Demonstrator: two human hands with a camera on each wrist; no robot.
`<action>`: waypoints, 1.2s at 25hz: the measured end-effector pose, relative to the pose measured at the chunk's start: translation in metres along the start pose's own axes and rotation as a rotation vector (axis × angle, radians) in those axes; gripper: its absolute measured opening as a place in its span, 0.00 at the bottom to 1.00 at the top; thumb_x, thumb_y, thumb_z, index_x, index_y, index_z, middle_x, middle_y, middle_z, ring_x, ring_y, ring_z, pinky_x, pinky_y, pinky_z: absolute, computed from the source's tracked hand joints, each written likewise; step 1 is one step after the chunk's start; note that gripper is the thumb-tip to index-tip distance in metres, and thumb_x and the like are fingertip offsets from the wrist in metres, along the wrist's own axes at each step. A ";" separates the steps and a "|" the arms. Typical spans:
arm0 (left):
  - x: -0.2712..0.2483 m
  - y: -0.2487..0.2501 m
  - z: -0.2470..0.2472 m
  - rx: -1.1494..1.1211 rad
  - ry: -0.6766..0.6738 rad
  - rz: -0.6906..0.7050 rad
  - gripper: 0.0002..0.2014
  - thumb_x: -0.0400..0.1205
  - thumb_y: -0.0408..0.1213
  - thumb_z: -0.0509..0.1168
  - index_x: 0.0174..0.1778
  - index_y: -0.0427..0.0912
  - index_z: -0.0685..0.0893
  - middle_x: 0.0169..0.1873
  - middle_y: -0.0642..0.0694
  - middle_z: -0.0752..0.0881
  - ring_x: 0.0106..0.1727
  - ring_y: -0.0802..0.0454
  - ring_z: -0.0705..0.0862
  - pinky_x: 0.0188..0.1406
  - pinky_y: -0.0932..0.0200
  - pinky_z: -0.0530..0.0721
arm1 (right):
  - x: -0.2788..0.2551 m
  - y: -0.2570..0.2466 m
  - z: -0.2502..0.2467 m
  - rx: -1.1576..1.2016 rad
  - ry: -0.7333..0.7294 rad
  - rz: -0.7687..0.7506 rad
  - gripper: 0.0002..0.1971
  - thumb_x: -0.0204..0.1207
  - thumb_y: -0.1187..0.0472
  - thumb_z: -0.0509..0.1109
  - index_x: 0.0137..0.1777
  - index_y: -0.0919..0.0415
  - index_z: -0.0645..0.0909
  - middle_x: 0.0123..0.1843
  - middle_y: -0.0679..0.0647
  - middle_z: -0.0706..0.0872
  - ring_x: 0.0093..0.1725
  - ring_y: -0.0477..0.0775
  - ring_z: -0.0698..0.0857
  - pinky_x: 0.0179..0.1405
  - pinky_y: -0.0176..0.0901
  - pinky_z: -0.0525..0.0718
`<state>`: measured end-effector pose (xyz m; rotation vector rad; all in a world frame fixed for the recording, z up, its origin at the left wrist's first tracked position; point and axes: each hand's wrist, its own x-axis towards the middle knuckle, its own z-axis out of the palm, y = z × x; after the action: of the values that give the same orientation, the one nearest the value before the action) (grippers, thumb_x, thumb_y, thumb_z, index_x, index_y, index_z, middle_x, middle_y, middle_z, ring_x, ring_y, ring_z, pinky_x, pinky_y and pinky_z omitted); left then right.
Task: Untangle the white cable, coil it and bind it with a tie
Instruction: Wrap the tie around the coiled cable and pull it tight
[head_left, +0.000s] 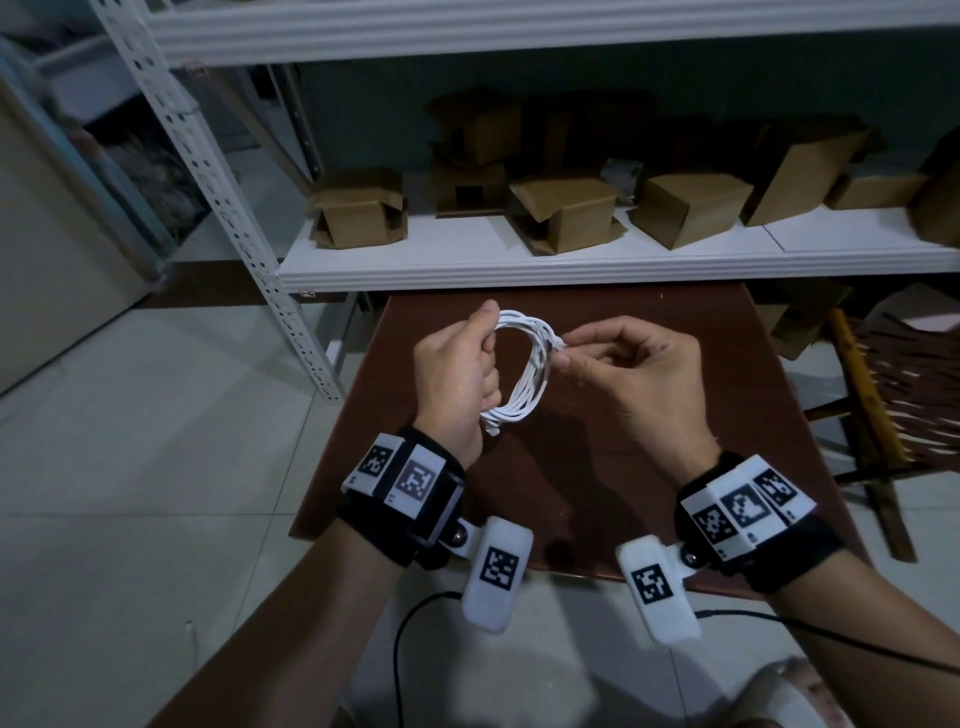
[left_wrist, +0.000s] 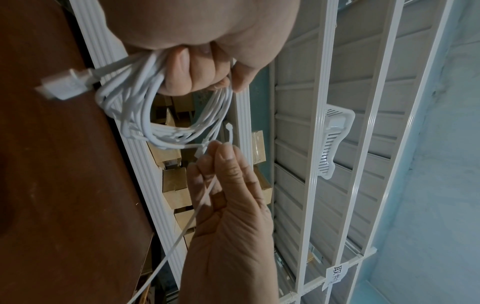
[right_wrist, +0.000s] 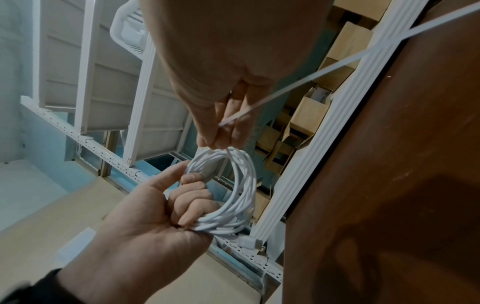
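The white cable is wound into a coil and held up above the brown table. My left hand grips one side of the coil, fingers curled through it, thumb on top. My right hand pinches a white zip tie at the coil's opposite side. In the left wrist view the tie's strap trails past the right hand, its head stands by the coil, and a USB plug sticks out. The right wrist view shows the strap and the coil in my left hand.
A white metal shelf stands just behind the table, loaded with cardboard boxes. A shelf upright slants down at the left. A wooden chair stands to the right. Black leads hang by my forearms over the tiled floor.
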<state>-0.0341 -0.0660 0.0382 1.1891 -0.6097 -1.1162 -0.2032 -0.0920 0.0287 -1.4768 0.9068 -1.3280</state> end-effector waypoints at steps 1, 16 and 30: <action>0.000 0.000 0.001 -0.001 0.003 -0.001 0.20 0.88 0.44 0.68 0.31 0.46 0.72 0.18 0.54 0.62 0.15 0.59 0.57 0.15 0.65 0.55 | 0.000 0.000 0.000 0.006 -0.001 0.003 0.10 0.68 0.75 0.85 0.48 0.74 0.90 0.36 0.58 0.94 0.34 0.47 0.91 0.38 0.35 0.88; -0.001 0.000 0.000 0.003 0.027 0.004 0.21 0.88 0.44 0.68 0.31 0.45 0.72 0.18 0.53 0.61 0.15 0.59 0.57 0.15 0.65 0.54 | -0.002 -0.002 0.003 -0.120 -0.030 0.086 0.05 0.83 0.64 0.76 0.48 0.65 0.92 0.35 0.61 0.93 0.25 0.55 0.76 0.25 0.40 0.74; -0.009 0.004 0.006 0.041 -0.023 0.169 0.27 0.95 0.50 0.51 0.35 0.37 0.77 0.16 0.53 0.63 0.16 0.57 0.58 0.17 0.64 0.58 | -0.005 -0.006 0.015 0.092 -0.148 0.263 0.07 0.83 0.75 0.71 0.56 0.80 0.85 0.39 0.75 0.91 0.29 0.55 0.83 0.29 0.31 0.75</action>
<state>-0.0416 -0.0601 0.0450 1.1387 -0.7407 -0.9795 -0.1892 -0.0833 0.0335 -1.3161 0.8974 -1.0407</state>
